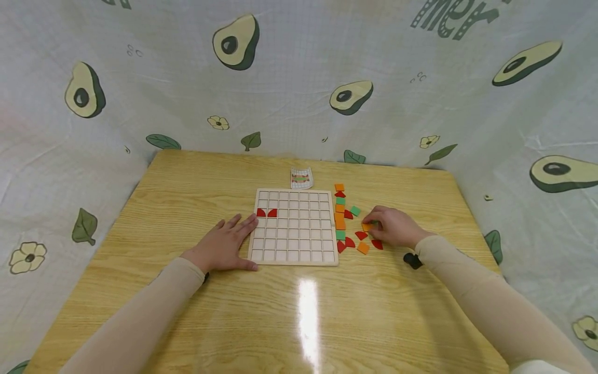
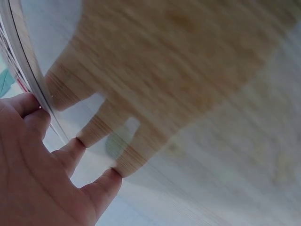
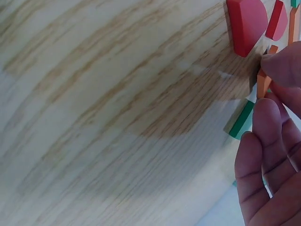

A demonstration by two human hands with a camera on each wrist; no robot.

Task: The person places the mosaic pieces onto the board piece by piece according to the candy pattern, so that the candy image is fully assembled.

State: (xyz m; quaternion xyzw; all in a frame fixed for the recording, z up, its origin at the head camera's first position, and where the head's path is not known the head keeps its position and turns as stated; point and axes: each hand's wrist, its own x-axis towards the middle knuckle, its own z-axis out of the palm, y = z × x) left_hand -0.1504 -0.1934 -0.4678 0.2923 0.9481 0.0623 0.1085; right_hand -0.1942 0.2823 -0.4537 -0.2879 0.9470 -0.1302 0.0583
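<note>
While the board [image 1: 296, 234] holds two red pieces [image 1: 272, 213], left hand [image 1: 224, 246] spread, the right hand [image 1: 395, 226] pinches an orange tile [image 3: 264, 84].

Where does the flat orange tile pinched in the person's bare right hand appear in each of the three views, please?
Head: right of centre, just below mid-height, partly covered by the fingers of the bare right hand; this is the flat orange tile.
Left wrist: not in this picture.
Right wrist: near the right edge, above mid-height, between thumb and finger.
Shared landmark: the glossy wood-grained tabletop, in all three.
</note>
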